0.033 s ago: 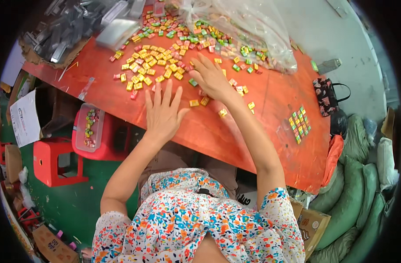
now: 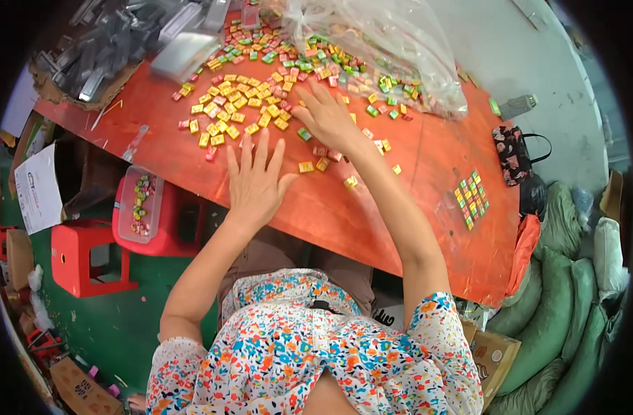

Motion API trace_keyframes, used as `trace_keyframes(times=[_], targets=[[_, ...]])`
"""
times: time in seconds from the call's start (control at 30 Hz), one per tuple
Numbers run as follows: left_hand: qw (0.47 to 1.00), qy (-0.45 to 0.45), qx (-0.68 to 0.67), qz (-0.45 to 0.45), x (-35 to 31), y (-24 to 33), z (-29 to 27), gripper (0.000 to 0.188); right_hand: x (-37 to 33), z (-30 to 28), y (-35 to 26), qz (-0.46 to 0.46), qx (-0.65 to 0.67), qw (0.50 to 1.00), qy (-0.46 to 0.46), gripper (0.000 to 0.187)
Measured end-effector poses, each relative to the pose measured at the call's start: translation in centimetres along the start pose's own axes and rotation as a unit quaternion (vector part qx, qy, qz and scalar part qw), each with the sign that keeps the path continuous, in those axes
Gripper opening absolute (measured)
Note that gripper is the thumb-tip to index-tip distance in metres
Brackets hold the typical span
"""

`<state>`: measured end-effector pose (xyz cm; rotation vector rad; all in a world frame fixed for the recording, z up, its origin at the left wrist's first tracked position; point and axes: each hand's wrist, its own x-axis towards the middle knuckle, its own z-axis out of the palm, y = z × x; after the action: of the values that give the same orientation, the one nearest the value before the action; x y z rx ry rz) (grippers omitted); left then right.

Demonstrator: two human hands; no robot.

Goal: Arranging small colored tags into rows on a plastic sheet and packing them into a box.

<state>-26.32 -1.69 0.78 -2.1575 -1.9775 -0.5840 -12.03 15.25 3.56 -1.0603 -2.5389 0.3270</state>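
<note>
My left hand point(image 2: 256, 181) lies spread at the near edge of the red table point(image 2: 427, 207), palm down, its fingertips just short of a cluster of small yellow wrapped candies point(image 2: 235, 104). Palm down with fingers apart, my right hand point(image 2: 329, 121) rests at the right side of that cluster, its fingertips beside pink and yellow pieces. Neither hand grips anything. Under and beside the right wrist lie a few pink candies point(image 2: 328, 153) and yellow ones point(image 2: 306, 167). A green piece point(image 2: 304, 134) sits between the hands. Whatever is beneath the right palm is hidden.
A large clear plastic bag point(image 2: 399, 48) with mixed candies lies at the back. Clear plastic cases point(image 2: 185, 55) fill the far left. A block of candies in rows point(image 2: 472, 199) lies right, near a floral bag point(image 2: 513, 153). A tub point(image 2: 142, 207) and red stool point(image 2: 88, 259) stand left.
My right hand has shifted very slightly left and away from me, uncovering more of the pink candies beside its wrist. My left hand stays almost in place.
</note>
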Motion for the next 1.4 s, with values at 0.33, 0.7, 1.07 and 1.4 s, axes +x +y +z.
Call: trace_keyframes(times=[0.33,0.7,1.07,1.4], targets=[[0.994,-0.084,-0.028,-0.065,1.1,0.3,-0.5,0.066,7.2,3.0,5.5,0.041,-0.118,0.992,-0.003,0.056],[0.995,-0.064,-0.053,-0.057,0.9,-0.2,-0.8,0.071,1.4,-4.1,5.2,0.072,0.114,0.991,-0.002,0.04],[0.984,-0.158,-0.054,-0.062,1.9,0.5,-1.5,0.072,12.3,-2.2,24.0,0.091,-0.189,0.977,0.047,0.048],[0.964,-0.254,-0.066,-0.052,2.1,-0.4,-2.0,0.078,23.6,-6.1,40.7,0.155,-0.275,0.948,-0.025,0.04]])
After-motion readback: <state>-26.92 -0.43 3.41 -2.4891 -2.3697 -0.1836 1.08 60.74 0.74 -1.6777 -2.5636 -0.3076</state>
